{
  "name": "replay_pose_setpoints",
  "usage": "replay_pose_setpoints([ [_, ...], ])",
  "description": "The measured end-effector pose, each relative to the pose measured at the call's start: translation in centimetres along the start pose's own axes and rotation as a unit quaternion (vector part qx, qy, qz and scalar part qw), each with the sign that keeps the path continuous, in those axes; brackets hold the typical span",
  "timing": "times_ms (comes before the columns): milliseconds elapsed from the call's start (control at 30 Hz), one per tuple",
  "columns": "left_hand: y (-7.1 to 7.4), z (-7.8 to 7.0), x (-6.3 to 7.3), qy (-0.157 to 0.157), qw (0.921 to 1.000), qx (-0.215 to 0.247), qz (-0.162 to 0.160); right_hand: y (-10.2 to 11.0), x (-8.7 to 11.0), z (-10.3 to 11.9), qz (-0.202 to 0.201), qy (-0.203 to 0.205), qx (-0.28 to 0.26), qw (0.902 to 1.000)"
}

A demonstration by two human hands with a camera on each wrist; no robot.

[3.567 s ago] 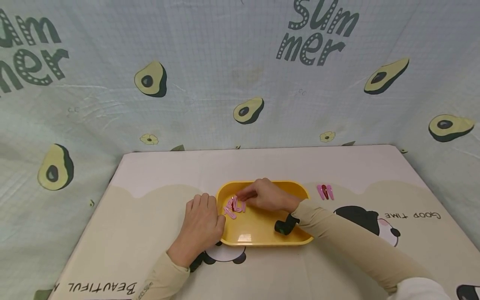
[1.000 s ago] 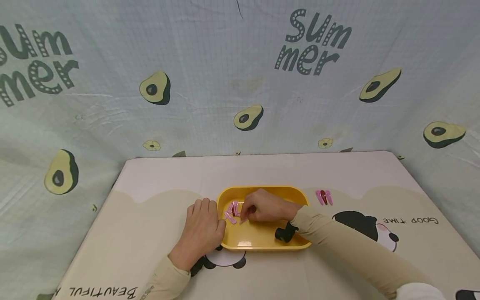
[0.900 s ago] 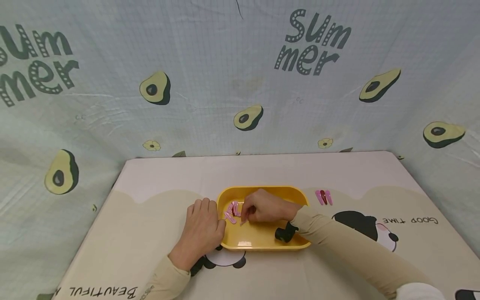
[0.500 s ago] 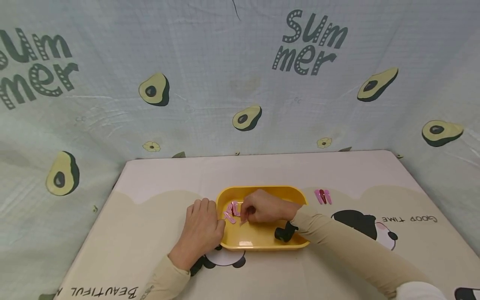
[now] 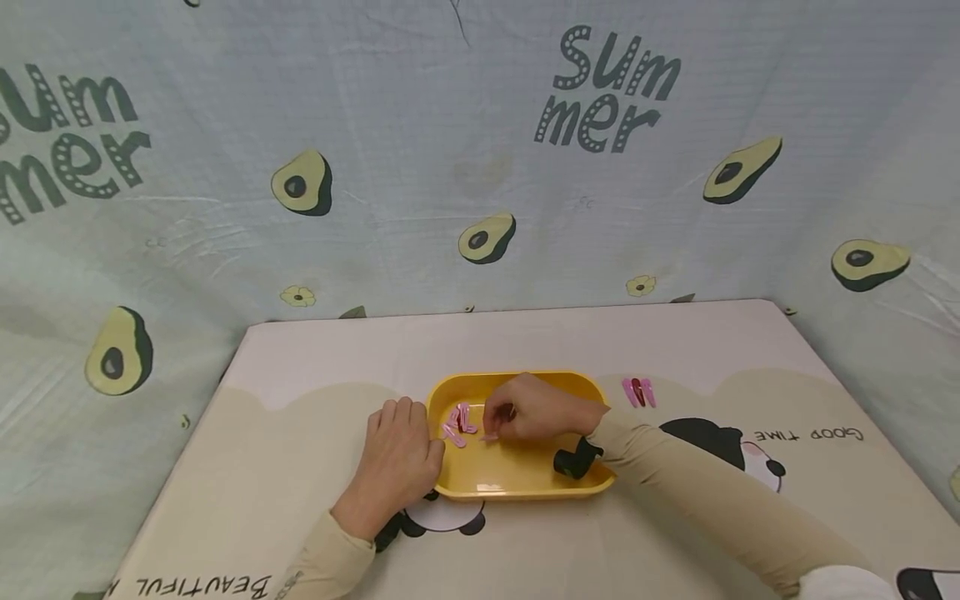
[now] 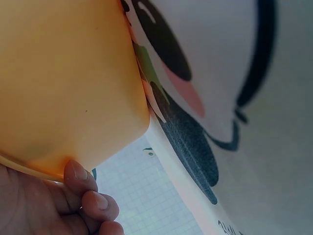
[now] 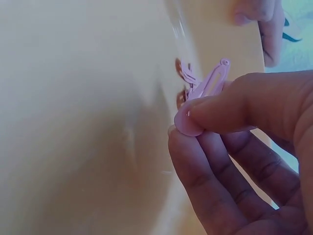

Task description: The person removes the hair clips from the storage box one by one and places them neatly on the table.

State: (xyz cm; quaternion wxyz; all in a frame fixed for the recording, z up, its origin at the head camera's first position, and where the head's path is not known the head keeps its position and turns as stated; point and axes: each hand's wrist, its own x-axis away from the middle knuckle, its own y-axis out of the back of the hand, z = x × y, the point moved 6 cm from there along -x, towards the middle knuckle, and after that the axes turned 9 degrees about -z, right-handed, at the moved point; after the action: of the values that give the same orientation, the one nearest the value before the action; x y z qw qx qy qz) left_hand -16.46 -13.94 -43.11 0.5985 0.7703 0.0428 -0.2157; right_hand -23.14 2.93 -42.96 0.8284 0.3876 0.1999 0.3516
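The right hand is over the yellow tray, thumb and fingertips closed together, pinching 1 pink hair clip by its rounded end. The left hand has its fingers curled round the tray's left rim. More clips, pink and red, lie inside near that rim. On the table, right of the tray, 3 clips lie side by side: 1 red between 2 pink.

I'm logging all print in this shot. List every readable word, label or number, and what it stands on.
"sum mer": right side of the wall covering
"sum mer": left, same covering, partly cut off
"GOOD TIME": upside down, on the table cover
"BEAUTIFUL": upside down, same cover
Too small or blurred to read: marks on the wall covering, print on the left sleeve, letters low in the left wrist view.
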Motion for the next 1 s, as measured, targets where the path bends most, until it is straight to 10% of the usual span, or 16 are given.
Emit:
replay_pose_setpoints([
  [1000,0.2,-0.4,-0.2,0.005,0.9999,-0.009,0.007,2.5,2.7,-1.5,-0.021,-0.051,-0.067,0.9963],
])
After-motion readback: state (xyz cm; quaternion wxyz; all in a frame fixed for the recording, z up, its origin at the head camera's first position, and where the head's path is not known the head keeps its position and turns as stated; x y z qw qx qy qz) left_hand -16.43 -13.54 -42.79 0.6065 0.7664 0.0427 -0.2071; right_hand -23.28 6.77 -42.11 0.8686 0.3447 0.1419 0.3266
